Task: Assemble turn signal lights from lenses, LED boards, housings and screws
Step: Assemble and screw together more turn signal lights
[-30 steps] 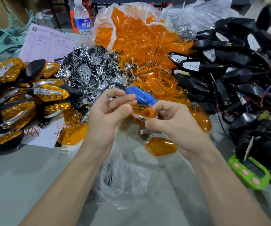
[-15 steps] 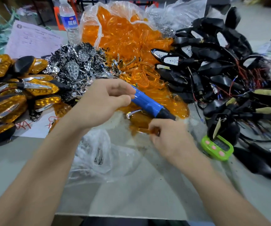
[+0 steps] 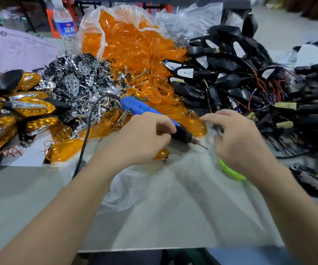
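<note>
Change: right hand [image 3: 238, 138] has left the orange piece it held low on the bench [image 3: 173, 217] half a second ago and swung out to the right, toward the black housings [image 3: 230, 81]; left hand [image 3: 144, 138] has slid down the blue electric screwdriver [image 3: 141, 109] from its upper barrel to near the black nose.
Left hand: fingers curled, knuckles up, lying across the tool where blue meets black; whether they actually grip it cannot be told.
Right hand: blurred, fingers loosely spread, forefinger stretched out, nothing in it; it hovers just in front of the nearest housings and their red and black wires.
Screwdriver: slanted across loose orange lenses, bit pointing down and right over the bench, black cord [image 3: 86, 134] looping off to the left.
Single lens [image 3: 161, 154]: orange, peeking out from under the left hand, on the bench.
Lens bag [image 3: 131, 44]: clear plastic, full of orange lenses, back centre, spilling forward.
Chrome reflectors [image 3: 77, 83]: heaped just left of the lenses.
Finished lights [image 3: 34, 108]: amber and black, stacked far left.
Housings: large tangled pile on the right.
Green device [image 3: 228, 172]: mostly hidden under the right wrist.
Other: water bottle [image 3: 66, 29] and printed sheet [image 3: 20, 50] back left; crumpled clear bag [image 3: 127, 192] between the forearms.
</note>
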